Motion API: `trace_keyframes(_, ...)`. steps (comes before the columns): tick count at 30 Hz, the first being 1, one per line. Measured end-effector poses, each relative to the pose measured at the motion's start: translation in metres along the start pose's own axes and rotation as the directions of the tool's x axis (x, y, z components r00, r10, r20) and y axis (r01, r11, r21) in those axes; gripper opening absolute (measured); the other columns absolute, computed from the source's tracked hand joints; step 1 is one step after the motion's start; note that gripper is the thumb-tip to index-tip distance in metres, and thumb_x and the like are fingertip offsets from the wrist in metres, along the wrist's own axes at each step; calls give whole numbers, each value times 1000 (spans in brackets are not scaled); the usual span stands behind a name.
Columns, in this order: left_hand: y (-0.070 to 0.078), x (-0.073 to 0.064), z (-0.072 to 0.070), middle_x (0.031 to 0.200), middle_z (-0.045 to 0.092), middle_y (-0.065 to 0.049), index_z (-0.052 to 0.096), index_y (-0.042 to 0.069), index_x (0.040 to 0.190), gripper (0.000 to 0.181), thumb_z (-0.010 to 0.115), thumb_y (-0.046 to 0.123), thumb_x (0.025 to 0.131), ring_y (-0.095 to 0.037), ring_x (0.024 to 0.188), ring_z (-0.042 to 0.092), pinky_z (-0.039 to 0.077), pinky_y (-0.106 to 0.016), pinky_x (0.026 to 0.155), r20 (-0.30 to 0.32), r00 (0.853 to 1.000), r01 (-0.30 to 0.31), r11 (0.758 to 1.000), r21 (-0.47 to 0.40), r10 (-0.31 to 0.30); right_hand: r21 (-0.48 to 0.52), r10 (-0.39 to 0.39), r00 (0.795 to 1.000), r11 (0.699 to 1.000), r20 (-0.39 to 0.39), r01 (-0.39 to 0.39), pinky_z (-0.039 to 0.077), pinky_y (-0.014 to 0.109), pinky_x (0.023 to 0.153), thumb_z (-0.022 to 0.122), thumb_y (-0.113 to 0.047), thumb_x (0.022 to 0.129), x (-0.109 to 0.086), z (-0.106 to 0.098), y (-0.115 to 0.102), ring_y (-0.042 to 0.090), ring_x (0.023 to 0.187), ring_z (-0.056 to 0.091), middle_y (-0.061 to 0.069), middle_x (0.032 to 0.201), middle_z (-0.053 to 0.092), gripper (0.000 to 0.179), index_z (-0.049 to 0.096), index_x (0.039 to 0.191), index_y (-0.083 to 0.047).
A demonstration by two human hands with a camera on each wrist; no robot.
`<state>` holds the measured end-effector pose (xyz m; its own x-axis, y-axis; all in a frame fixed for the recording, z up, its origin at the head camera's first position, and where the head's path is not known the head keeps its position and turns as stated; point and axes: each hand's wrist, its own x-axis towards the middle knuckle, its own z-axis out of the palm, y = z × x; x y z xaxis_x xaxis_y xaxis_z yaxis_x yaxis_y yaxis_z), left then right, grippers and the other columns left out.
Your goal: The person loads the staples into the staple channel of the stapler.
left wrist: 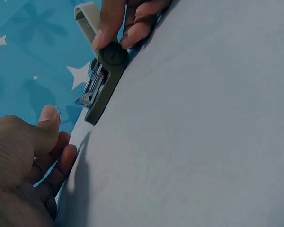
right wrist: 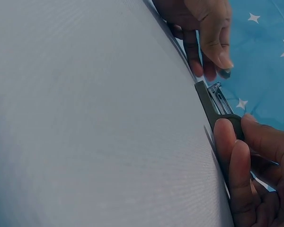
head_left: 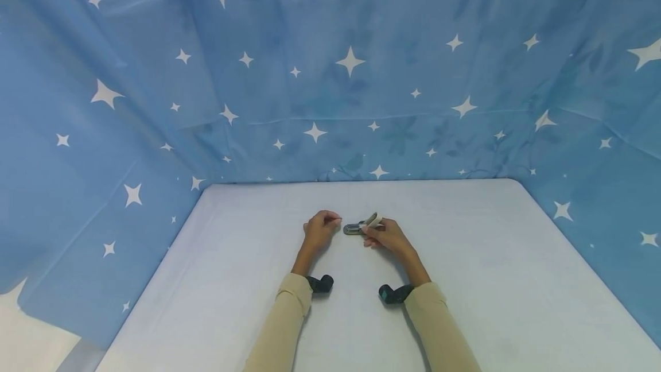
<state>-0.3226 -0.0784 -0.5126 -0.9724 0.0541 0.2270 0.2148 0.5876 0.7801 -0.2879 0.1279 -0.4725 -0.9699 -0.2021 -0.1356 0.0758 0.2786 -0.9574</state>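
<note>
My right hand [head_left: 389, 237] holds a small stapler [head_left: 353, 229] with a dark green base, its thumb and fingers gripping the hinge end. The cream top lever [left wrist: 86, 23] is swung up and back, which leaves the metal staple channel [left wrist: 91, 90] exposed. To the left of the stapler's front end, my left hand [head_left: 320, 229] pinches a tiny dark metallic piece [right wrist: 225, 74] between thumb and fingertips, like a short strip of staples. Most of that piece is hidden by the fingers. A small gap separates the left fingertips from the stapler.
A white-covered table [head_left: 248, 234] lies under both hands. Blue cloth [head_left: 330, 96] with white stars hangs behind it and along both sides. Each wrist wears a black camera, the left one [head_left: 321, 284] and the right one [head_left: 395, 294] below the beige sleeves.
</note>
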Motion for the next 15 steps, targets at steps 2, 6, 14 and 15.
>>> trace_keyframes(2,3,0,3,89,62,9,63,22,92,14,61,34,85,-9,87,58,26,-44,84,10,1000,-9,1000,-7,9,-2,-1,1000,1000,3,1,51,27,58,60,-14,86,0,0,0,30,70,65,25,82,65,31,53,108,6)
trace_keyframes(6,9,-1,11,95,61,7,64,23,91,12,63,32,83,-10,92,59,27,-46,83,23,999,-35,999,-18,36,22,6,1000,1000,2,-6,50,24,55,62,-14,86,6,-1,8,24,65,65,20,78,66,29,54,106,5)
trace_keyframes(14,21,-4,19,92,57,7,65,23,85,9,66,31,81,-10,87,58,29,-47,77,22,994,-110,992,58,109,4,-13,1000,1000,-22,14,48,20,53,62,-19,86,17,0,24,16,61,64,12,74,66,30,55,106,3)
trace_keyframes(15,23,-5,19,91,57,7,66,22,85,10,67,31,80,-10,86,58,30,-46,77,20,993,-118,991,66,117,6,-14,1000,1000,-23,14,48,20,53,62,-19,86,18,-1,24,16,61,64,12,74,66,30,55,106,3)
